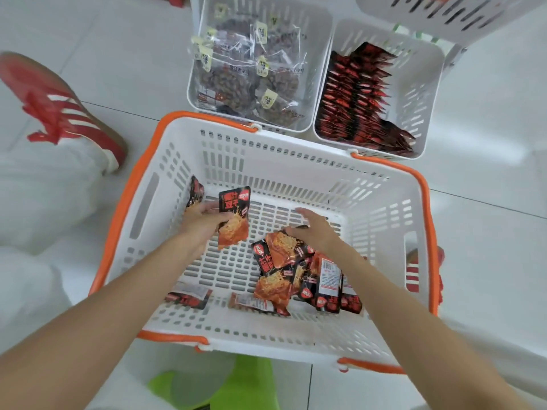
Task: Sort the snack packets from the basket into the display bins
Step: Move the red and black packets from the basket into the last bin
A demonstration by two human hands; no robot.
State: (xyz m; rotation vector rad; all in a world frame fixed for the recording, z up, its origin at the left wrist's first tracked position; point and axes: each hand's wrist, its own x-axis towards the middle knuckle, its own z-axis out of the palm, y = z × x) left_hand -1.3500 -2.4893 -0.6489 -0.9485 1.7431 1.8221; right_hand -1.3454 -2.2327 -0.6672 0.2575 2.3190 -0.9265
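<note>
The left grip is closed around one orange-and-black snack packet, holding it upright just above the floor of the basket. The right grip is wide, fingers spread, and touches the top of a pile of packets (whether the thumb pinches one is unclear). Another packet leans on the basket's left wall, and two loose packets lie near its front. Beyond the basket, on the tiled floor, stand a bin of red-black packets and, beside it, a bin of clear bags.
</note>
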